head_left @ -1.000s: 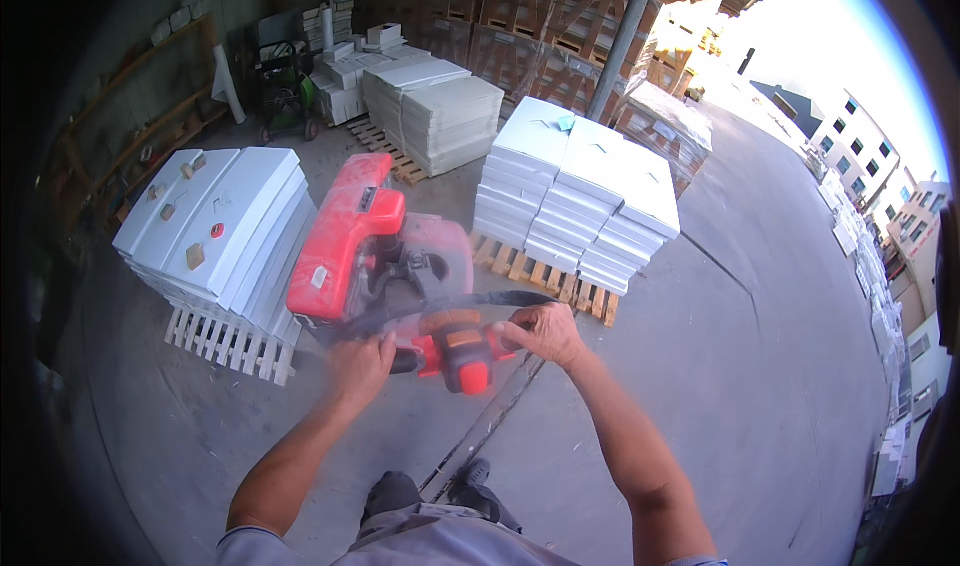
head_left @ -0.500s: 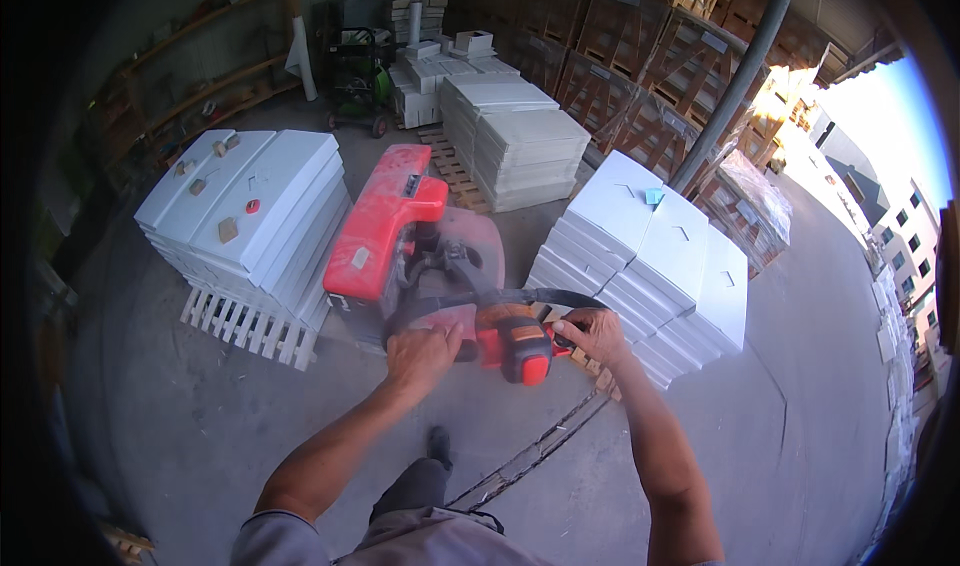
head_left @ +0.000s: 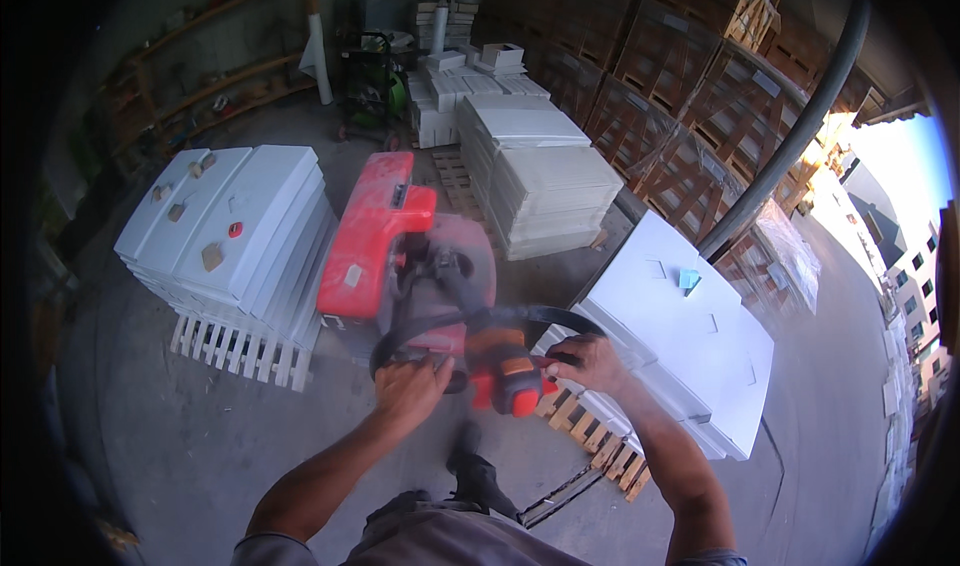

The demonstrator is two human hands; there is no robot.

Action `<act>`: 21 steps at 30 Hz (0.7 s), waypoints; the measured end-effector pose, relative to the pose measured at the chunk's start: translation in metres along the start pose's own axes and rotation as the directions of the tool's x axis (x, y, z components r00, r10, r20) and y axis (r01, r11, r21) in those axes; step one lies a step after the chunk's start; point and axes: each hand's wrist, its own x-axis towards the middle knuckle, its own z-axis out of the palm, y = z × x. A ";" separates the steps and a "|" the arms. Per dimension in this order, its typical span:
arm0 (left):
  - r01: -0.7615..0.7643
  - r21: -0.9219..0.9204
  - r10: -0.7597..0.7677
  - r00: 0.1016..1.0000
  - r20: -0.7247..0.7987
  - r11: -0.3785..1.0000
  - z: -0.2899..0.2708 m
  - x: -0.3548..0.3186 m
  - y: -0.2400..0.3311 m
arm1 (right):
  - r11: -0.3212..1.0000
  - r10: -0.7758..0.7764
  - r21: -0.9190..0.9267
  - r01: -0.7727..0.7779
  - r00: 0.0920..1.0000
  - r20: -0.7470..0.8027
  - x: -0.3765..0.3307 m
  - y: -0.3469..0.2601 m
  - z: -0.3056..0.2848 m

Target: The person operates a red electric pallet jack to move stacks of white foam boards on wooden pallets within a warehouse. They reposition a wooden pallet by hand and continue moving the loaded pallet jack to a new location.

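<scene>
A red powered pallet truck (head_left: 375,236) stands in front of me, its black loop handle (head_left: 480,318) with an orange control head (head_left: 505,371) coming toward my body. My left hand (head_left: 410,391) is closed on the left side of the handle loop. My right hand (head_left: 585,361) is closed on the right side. The truck's body sits between a white stack on a white pallet (head_left: 230,236) at left and a white stack on a wooden pallet (head_left: 680,326) at right.
More pallets of white slabs (head_left: 545,176) stand behind the truck. Wrapped brown crates (head_left: 690,96) rise at the back right beside a dark slanted pole (head_left: 790,136). Shelves (head_left: 220,76) line the back left wall. Concrete floor (head_left: 190,446) lies underfoot.
The view has swung: the white stack at right has come closer to my right hand, the rear slab pallets are nearer, and the truck with its handle has moved forward with me.
</scene>
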 end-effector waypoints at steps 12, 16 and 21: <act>-0.084 -0.378 0.357 0.564 0.745 0.922 -0.002 0.180 0.002 | 0.996 -0.008 -0.094 0.005 1.000 -0.029 0.109 0.104 -0.068; -0.012 -0.344 0.294 0.548 0.783 0.939 -0.003 0.186 0.018 | 0.986 -0.140 -0.106 0.132 0.988 -0.065 0.124 0.112 -0.089; 0.006 -0.358 0.279 0.615 0.737 0.934 0.001 0.188 0.026 | 0.981 -0.132 -0.147 0.124 0.990 -0.048 0.134 0.114 -0.096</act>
